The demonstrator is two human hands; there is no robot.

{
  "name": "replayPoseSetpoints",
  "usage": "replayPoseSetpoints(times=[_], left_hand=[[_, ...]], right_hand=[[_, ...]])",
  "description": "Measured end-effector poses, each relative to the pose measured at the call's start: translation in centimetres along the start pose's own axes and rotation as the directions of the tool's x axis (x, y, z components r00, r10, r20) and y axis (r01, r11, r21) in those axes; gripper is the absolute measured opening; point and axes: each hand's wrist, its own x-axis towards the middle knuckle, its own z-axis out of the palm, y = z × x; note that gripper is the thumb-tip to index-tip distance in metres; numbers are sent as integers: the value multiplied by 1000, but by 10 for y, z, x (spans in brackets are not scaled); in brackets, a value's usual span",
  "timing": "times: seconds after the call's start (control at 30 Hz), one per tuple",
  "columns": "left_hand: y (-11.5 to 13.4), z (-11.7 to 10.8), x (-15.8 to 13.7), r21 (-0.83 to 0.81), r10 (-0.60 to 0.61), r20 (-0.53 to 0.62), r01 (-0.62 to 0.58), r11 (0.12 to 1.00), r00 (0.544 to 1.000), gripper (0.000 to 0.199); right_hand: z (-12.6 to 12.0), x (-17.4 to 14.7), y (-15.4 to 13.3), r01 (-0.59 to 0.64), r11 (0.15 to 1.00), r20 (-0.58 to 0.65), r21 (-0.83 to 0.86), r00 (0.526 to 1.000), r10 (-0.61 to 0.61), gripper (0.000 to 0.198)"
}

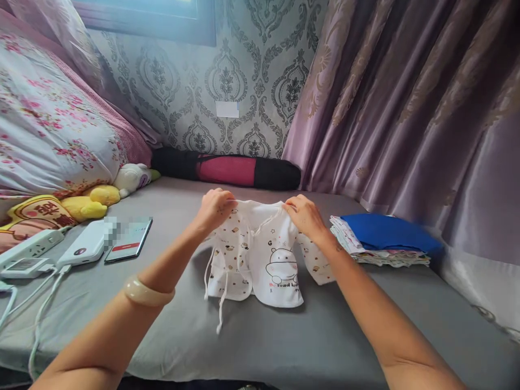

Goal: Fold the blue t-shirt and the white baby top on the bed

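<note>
A small white baby shirt [276, 271] with tie strings hangs spread between my hands, its lower edge close to or on the grey sheet. Brown prints cover its left half and sleeves; a cartoon animal is drawn on the right half. My left hand [217, 208] pinches the left shoulder. At the other shoulder, the fingers of my right hand [304, 214] close on the fabric near the collar. A pale bangle [149, 291] circles my left wrist. Parts of the sleeves are hidden behind my forearms.
A folded clothes stack [382, 257] with a blue piece [385, 232] on top lies to the right. On the left are a phone [129, 241], a white power bank [87, 244], a power strip [34, 249] with cables and plush toys [91, 203]. A black-and-red roll [227, 169] lies by the wall.
</note>
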Motion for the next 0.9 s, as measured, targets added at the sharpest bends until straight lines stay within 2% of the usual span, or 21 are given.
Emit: replayPoseSetpoints(times=[0.1, 0.2, 0.6, 0.9], left_hand=[[-7, 35, -2, 39, -116, 103, 112, 993, 988, 22], [-10, 55, 0, 46, -158, 128, 153, 987, 979, 25], [-25, 100, 16, 68, -203, 30, 201, 977, 979, 31], [-39, 128, 33, 118, -233, 54, 225, 967, 971, 32]], right_hand=[[28, -6, 7, -45, 996, 62, -80, 997, 50, 23], [41, -8, 10, -59, 988, 89, -141, 993, 72, 26], [69, 9, 31, -61, 962, 135, -265, 986, 100, 32], [92, 29, 46, -62, 959, 205, -278, 971, 122, 31]])
